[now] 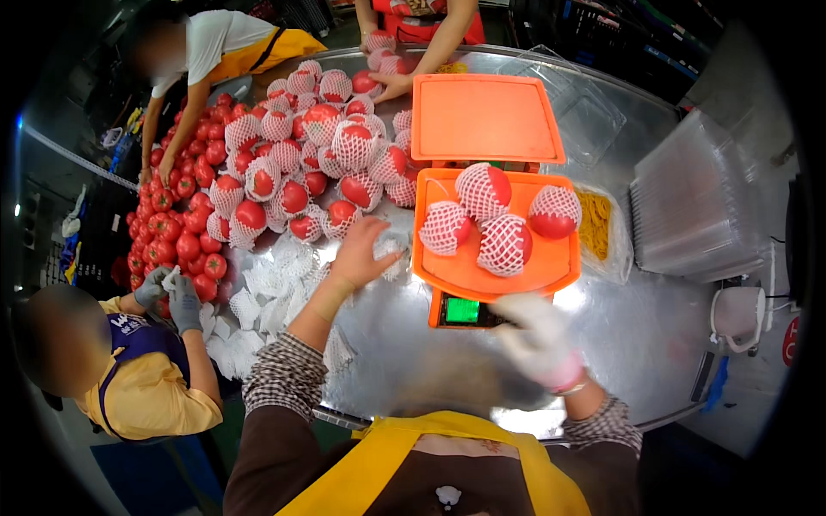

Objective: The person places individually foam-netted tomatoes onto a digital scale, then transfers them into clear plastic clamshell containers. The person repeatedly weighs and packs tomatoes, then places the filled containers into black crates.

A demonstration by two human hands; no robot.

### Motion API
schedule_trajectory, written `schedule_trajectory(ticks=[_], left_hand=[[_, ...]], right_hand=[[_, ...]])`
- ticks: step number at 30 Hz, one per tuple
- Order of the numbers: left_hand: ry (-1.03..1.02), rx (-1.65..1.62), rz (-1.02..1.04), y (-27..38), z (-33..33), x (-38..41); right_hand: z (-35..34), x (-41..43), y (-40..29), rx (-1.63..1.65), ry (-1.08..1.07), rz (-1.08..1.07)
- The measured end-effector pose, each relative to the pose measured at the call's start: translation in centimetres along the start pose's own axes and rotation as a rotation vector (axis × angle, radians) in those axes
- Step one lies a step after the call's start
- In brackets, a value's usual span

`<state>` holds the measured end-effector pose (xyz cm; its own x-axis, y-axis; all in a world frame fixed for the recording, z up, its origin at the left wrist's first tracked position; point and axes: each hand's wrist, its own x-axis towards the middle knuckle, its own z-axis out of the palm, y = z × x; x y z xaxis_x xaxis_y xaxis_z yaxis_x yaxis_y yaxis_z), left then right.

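My left hand (364, 253) is bare, its fingers apart and nothing in them, over the metal table (400, 342) just below a net-sleeved tomato (342, 213). My right hand (539, 338), in a white glove, is blurred beside the lower edge of a digital scale (463, 311) with a lit green display; its fingers cannot be made out clearly. On the scale's orange tray (445, 267) lie several tomatoes in white foam nets, one of them a tomato (555, 211) at the right. A second orange tray (487, 119) stands behind it.
Netted tomatoes (290, 158) and bare tomatoes (187, 245) are heaped at the left, with loose foam nets (277, 284) before them. Yellow rubber bands (595, 222) and stacked clear plastic containers (697, 200) are at the right. Co-workers reach in from the left and the far side.
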<state>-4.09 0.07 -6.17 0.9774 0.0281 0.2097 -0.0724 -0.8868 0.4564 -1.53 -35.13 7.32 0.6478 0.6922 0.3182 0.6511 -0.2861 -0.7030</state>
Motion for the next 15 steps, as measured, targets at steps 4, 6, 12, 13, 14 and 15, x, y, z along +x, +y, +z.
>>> schedule_trajectory(ticks=[4,6,12,13,14,15], left_hand=[[-0.172,0.215,-0.073,0.8,2.4,-4.4],[-0.258,0.401,0.048,-0.6,3.0,-6.9],[0.016,0.453,0.208,-3.5,-0.7,-14.1],[0.06,0.465,0.221,-3.9,-1.2,-15.2],[0.019,0.457,0.205,-4.9,-0.7,-16.2],[0.001,0.426,0.205,-4.6,-1.1,-16.3]], right_hand=[[10.4,-0.9,-3.2,-0.066,-0.438,-0.23],[13.9,-2.1,-4.6,0.012,-0.5,-0.384],[13.9,-4.8,-4.9,-0.092,-0.679,-0.19],[13.2,-4.4,-4.7,-0.124,-0.646,-0.165],[12.5,-4.0,-4.4,-0.104,-0.548,-0.148],[12.0,-3.6,-4.4,-0.102,-0.526,-0.111]])
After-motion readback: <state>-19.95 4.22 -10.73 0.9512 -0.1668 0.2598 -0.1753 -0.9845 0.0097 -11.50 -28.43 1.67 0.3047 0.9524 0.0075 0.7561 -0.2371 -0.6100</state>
